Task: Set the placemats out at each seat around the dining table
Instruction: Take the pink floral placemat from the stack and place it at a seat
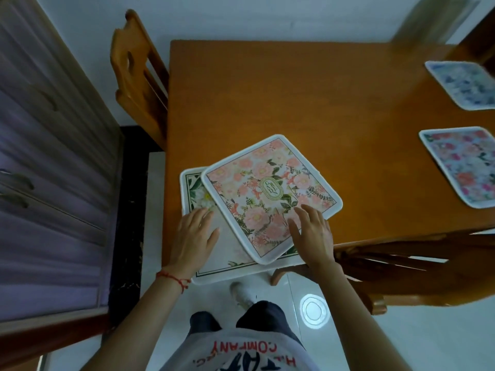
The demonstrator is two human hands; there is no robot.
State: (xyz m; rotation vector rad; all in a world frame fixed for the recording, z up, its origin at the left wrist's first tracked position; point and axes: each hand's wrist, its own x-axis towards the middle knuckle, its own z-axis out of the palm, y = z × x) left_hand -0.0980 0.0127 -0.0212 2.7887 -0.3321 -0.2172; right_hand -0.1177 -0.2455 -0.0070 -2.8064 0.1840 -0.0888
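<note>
- Left hand [193, 231] lies flat with its fingers straight, pressing on the bottom mat, a white square placemat with green leaves and a thin green line near its edge [232, 259]. It holds nothing.
- A red string bracelet [173, 277] is tied round the left wrist.
- Right hand [312, 231] is spread wide, its fingertips resting on the top mat, a square placemat with pink flowers and a white rim [270, 195]. The fingers are only a little bent and do not grip it.
- The pink flower placemat lies turned at a slant on top of the green leaf one. Both sit at the near left corner of the orange-brown wooden dining table [308, 103], and the bottom one sticks out a bit over the table's near edge.
- Two more placemats lie flat along the right side of the table, well apart from the hands: a blue flower one [464, 85] farther away, and a pink and blue flower one [462, 166] nearer.
- A wooden chair [139, 76] stands at the left side of the table, and another wooden chair [401, 266] stands at the near side by the right arm.
- A purple cabinet with a wooden frame [53, 170] stands on the left.
</note>
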